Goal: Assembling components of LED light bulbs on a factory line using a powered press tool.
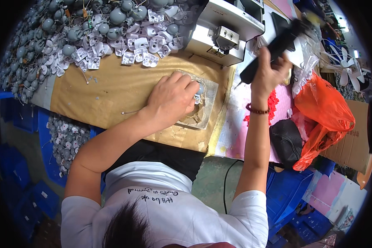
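My left hand (173,97) is closed over a small grey-and-white plastic part (199,91), which it presses onto a flat metal plate (210,97) on the brown-covered table. The fingers cover most of that part. My right hand (270,74) grips a black electric screwdriver (277,47), held tilted, its thin tip pointing down and left above the table. The tip is apart from the part under my left hand. A thin white-tipped wire (130,112) lies beside my left wrist.
A big heap of grey-domed white parts (111,29) covers the far left. A white box-shaped machine (219,31) stands at the back. Right of the plate are red pieces (273,103), a black pouch (286,142) and a red plastic bag (322,107). Blue bins (287,194) stand below.
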Demonstrator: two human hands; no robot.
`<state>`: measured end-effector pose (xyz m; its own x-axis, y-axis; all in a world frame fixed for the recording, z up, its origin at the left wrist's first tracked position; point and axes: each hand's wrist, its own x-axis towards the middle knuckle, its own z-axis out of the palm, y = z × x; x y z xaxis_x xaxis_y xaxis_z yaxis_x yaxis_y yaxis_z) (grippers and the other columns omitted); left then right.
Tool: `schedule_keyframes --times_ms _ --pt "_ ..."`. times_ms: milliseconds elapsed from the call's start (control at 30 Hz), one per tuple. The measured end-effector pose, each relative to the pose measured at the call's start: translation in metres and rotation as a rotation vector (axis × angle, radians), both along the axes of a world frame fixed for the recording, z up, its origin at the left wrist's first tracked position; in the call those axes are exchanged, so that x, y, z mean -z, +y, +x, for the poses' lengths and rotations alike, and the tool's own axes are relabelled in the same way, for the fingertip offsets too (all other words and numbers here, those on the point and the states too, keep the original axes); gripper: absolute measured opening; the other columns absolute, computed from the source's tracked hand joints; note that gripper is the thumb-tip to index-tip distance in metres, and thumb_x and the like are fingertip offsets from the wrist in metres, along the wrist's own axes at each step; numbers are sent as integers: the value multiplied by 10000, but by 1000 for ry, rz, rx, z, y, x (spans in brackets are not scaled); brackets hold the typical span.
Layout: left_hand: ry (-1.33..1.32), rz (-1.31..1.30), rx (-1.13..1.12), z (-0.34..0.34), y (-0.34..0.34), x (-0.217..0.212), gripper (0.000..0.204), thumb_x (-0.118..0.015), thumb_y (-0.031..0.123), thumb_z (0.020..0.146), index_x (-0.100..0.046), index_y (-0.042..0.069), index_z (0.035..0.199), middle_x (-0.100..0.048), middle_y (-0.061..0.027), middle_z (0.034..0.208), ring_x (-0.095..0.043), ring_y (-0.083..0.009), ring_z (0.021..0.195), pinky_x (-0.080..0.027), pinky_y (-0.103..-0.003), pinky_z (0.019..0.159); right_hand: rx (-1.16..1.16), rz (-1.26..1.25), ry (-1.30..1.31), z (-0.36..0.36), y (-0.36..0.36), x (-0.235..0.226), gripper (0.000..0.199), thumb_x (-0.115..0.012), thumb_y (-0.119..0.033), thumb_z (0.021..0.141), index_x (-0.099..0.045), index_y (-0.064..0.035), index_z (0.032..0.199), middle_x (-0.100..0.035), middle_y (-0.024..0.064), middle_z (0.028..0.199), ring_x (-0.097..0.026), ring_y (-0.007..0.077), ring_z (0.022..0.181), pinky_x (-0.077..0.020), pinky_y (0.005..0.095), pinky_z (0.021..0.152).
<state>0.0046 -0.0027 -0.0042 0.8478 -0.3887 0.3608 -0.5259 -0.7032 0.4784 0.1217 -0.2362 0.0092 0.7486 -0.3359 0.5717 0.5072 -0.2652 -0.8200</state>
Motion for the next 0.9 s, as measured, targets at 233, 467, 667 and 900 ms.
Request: schedule_keyframes --times_ms 233,467,667,900 --pt "46 -5 3 -1 4 -5 289 -729 147 749 -634 59 1008 -584 -87 954 -569 -285 963 -480 -416 815 -468 298 -201 -5 54 -104 388 -689 33 864 -467 89 1178 -683 97 720 -635 155 564 -540 264 630" --pt "0 -6 -4 -1 2 2 188 -680 153 742 -590 72 886 -589 -78 926 -568 -265 936 -483 -396 781 -375 200 60 19 92 -76 128 -657 -11 863 -560 -4 946 -602 47 709 -578 125 579 -486 266 557" --pt "59 3 9 0 3 -1 306 -736 161 744 -639 59 1016 -595 -88 961 -571 -287 971 -484 -416 815 -500 267 192 -7 89 -60 181 -664 -49 878 -530 -7 992 -616 66 719 -598 138 575 -507 268 550" --pt "70 -22 5 -3 7 -1 348 -745 165 720 -621 57 1026 -569 -94 962 -567 -295 967 -484 -433 792 -647 144 192 -64 87 -76 708 -627 34 871 -240 80 1462 -610 103 786 -613 195 622 -536 362 621"
